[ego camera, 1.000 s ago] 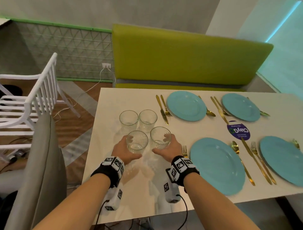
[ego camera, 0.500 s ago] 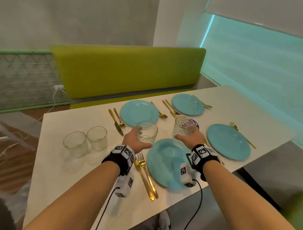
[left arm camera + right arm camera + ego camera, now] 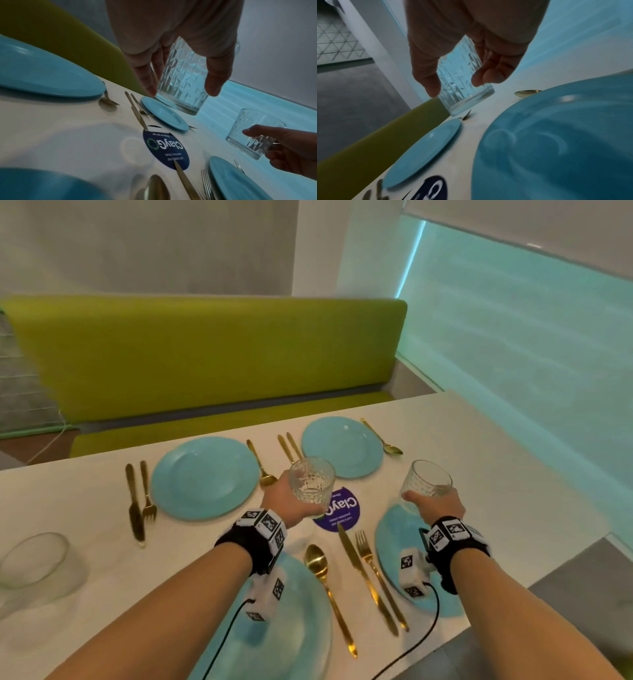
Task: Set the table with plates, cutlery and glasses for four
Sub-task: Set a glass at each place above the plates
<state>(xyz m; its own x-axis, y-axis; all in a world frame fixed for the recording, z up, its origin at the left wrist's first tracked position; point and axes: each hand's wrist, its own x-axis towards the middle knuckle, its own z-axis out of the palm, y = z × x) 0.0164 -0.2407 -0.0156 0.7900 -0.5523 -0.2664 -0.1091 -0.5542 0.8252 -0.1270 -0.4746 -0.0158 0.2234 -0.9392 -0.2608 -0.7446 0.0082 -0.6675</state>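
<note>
My left hand [image 3: 287,501] grips a cut-pattern glass [image 3: 311,484] in the air above the round purple sticker [image 3: 342,513], near the table's middle. My right hand [image 3: 435,503] holds a second patterned glass [image 3: 426,479] above the far edge of the near right blue plate [image 3: 390,539]. The left wrist view shows both glasses [image 3: 185,81] [image 3: 252,134] off the table. In the right wrist view my thumb and fingers [image 3: 489,77] wrap the glass [image 3: 462,86]. Blue plates [image 3: 205,477] [image 3: 342,445] lie at the far side, with gold cutlery beside them.
A smooth glass [image 3: 37,566] stands at the table's left edge. A gold spoon [image 3: 325,583], knife [image 3: 363,573] and fork [image 3: 376,570] lie between the two near plates. A green bench [image 3: 205,357] runs behind the table, and the table edge drops away at the right.
Both hands lifted a glass each from the group at the left and carried them right, over the near plates toward the table's middle and right. My view swung right with them.
</note>
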